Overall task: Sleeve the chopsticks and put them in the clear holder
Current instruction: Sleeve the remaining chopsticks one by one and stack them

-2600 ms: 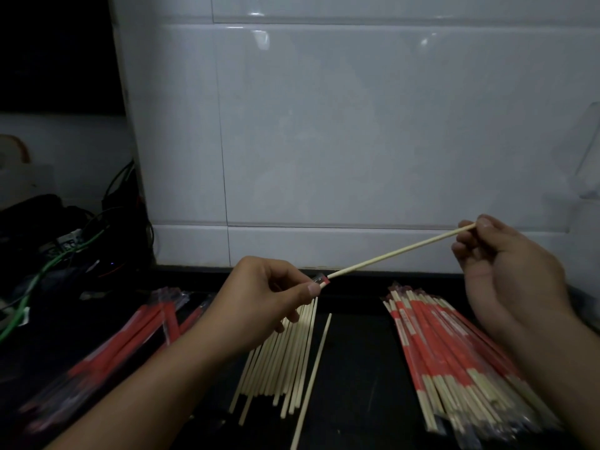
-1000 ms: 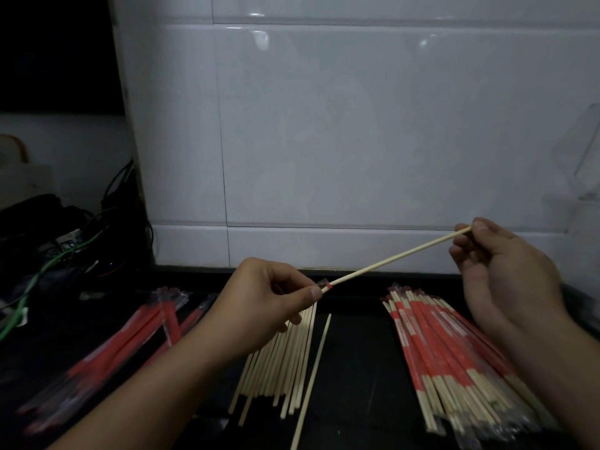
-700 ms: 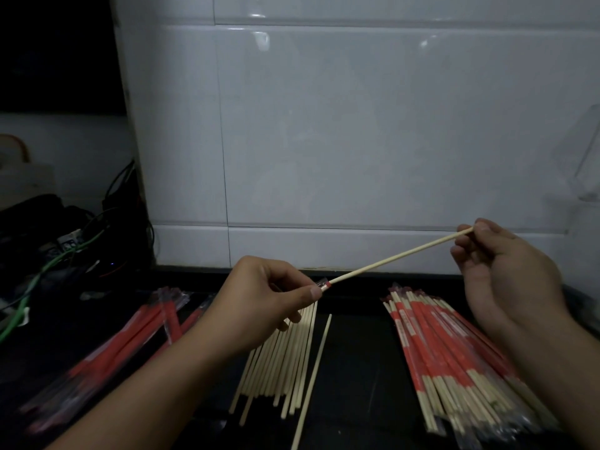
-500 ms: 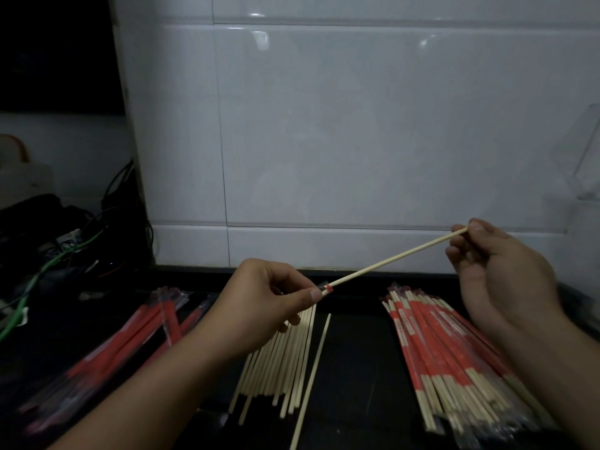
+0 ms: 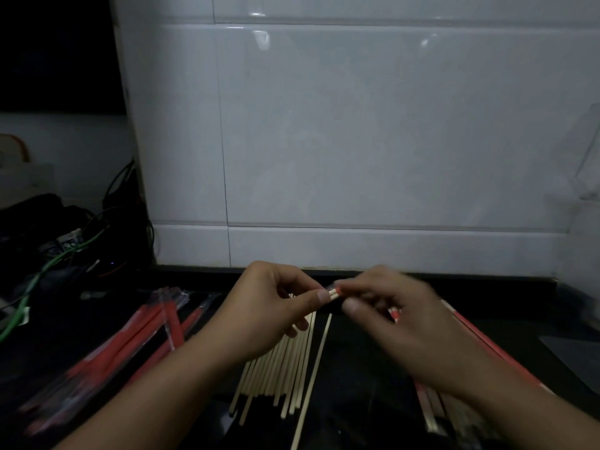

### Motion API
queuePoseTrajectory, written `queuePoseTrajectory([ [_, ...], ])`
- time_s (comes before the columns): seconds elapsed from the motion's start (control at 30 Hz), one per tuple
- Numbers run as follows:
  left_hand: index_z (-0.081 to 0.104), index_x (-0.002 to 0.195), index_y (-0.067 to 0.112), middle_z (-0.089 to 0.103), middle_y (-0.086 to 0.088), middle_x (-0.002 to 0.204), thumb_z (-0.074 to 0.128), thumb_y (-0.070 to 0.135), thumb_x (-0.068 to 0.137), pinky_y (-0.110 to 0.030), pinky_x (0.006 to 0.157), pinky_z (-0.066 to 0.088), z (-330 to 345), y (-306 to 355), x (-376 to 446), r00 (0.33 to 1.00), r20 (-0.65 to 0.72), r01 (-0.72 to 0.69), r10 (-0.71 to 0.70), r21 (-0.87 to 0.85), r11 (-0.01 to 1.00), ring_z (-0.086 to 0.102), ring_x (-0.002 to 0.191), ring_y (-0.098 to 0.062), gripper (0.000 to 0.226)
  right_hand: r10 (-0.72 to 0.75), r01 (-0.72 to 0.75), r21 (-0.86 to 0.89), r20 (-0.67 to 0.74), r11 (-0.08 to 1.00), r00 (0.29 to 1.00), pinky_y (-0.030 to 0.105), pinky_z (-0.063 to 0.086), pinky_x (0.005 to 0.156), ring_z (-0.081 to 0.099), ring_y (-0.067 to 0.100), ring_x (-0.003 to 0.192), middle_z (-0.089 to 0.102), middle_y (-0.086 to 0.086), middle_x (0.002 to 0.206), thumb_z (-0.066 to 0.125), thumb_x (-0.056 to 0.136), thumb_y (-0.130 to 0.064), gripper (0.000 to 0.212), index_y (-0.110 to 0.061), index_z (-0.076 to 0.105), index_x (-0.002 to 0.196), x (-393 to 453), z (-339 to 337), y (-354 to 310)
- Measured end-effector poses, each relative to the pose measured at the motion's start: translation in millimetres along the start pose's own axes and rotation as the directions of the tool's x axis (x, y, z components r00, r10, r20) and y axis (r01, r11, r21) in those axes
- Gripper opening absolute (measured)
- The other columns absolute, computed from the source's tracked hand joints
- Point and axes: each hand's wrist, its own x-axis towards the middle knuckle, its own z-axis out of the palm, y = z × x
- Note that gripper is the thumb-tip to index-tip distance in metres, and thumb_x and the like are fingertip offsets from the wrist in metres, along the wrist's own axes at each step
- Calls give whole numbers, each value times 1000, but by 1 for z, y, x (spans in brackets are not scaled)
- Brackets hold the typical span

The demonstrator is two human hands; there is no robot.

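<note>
My left hand (image 5: 272, 306) and my right hand (image 5: 393, 316) meet at mid-frame above the dark counter. Between their thumbs shows only a short stub of the chopstick (image 5: 332, 293), pale with a red bit of sleeve (image 5: 338, 290) beside it. My left hand pinches the sleeve mouth and my right hand, blurred, pinches the chopstick's end. The rest of the sleeve is hidden behind my left hand. A faint clear holder (image 5: 584, 177) stands against the wall at the far right.
Bare chopsticks (image 5: 285, 365) lie fanned under my hands, one stray stick (image 5: 313, 378) beside them. Red empty sleeves (image 5: 146, 336) lie at the left. Sleeved chopsticks (image 5: 477, 349) lie under my right forearm. Cables (image 5: 48, 264) sit at the far left, the tiled wall (image 5: 357, 141) behind.
My right hand has moved left up to my left hand. The long bare length of chopstick between them has gone from sight, leaving a short stub.
</note>
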Motion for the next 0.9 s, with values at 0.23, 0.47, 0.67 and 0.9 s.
queuePoseTrajectory([
  [0.23, 77, 82, 20, 72, 4, 70, 76, 28, 85, -25, 54, 55, 5, 1, -1, 999, 33, -7, 7, 0, 1000, 68, 61, -13, 8, 430, -375, 484, -3, 790, 903, 19, 56, 61, 71, 12, 71, 74, 6, 82, 64, 91, -12, 12, -16, 70, 101, 2, 12, -17],
  [0.47, 77, 82, 21, 72, 1, 71, 76, 24, 85, -23, 55, 55, 11, 5, -6, 998, 58, -12, 13, -31, 999, 67, 61, -13, 5, 421, -434, 403, 127, 806, 898, 24, 50, 55, 63, 12, 61, 68, 4, 70, 58, 96, -12, 15, -9, 70, 88, 6, 3, -4],
  [0.67, 77, 87, 29, 74, 8, 82, 77, 33, 82, -29, 71, 61, 5, 8, -5, 988, 149, 29, -40, 74, 997, 71, 72, -9, 7, 494, -406, 422, -120, 811, 861, 31, 37, 50, 44, 16, 50, 49, 2, 52, 46, 102, -17, 30, -9, 54, 75, 13, 2, 4],
  [0.9, 78, 82, 23, 75, 3, 76, 78, 31, 82, -29, 71, 59, 4, 6, -3, 992, 114, 42, -49, 67, 997, 71, 69, -10, 8, 551, -383, 642, -72, 664, 832, 28, 43, 49, 55, 20, 57, 62, 8, 69, 54, 99, -24, 27, -5, 69, 89, 12, -1, 2],
])
